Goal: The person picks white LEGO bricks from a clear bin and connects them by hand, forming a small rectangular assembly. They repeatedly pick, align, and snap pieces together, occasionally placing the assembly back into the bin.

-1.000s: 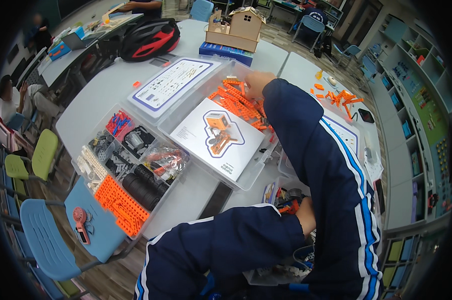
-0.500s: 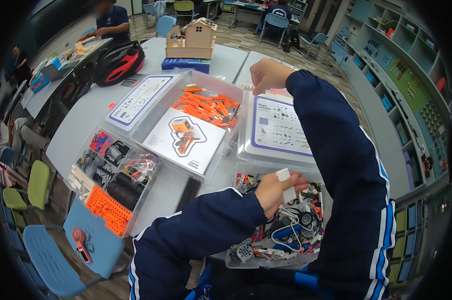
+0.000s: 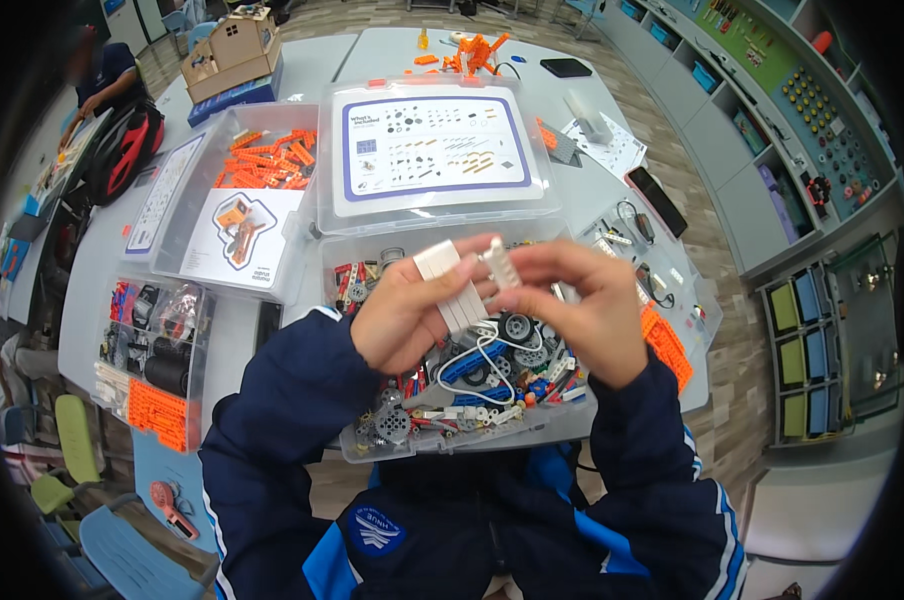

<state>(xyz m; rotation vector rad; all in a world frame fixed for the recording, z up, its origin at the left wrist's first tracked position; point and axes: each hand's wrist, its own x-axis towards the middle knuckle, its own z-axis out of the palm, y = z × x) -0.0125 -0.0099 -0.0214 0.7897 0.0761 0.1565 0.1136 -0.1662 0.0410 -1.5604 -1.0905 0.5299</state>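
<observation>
My left hand (image 3: 392, 310) is closed around a block of white building bricks (image 3: 452, 285), several long pieces side by side. Close beside it, my right hand (image 3: 597, 305) pinches a smaller white studded brick (image 3: 499, 266) between thumb and fingers. That brick is tilted and near the tips of my left fingers; whether they touch I cannot tell. Both hands are above an open clear bin (image 3: 372, 445) of mixed parts: grey wheels (image 3: 517, 328), blue pieces, gears, and a white cable (image 3: 440, 375) looped on top.
A clear lid with a parts sheet (image 3: 437, 150) lies beyond the bin. On the left are a box of orange beams (image 3: 272, 160) and a sorting tray (image 3: 157, 350). To the right are a phone (image 3: 657, 200) and another clear tray (image 3: 697, 320). A wooden house model (image 3: 234, 48) stands far left.
The view has turned rightward. My right hand has come back from the far side of the lid to beside my left, holding a white studded brick. The left still grips white bricks.
</observation>
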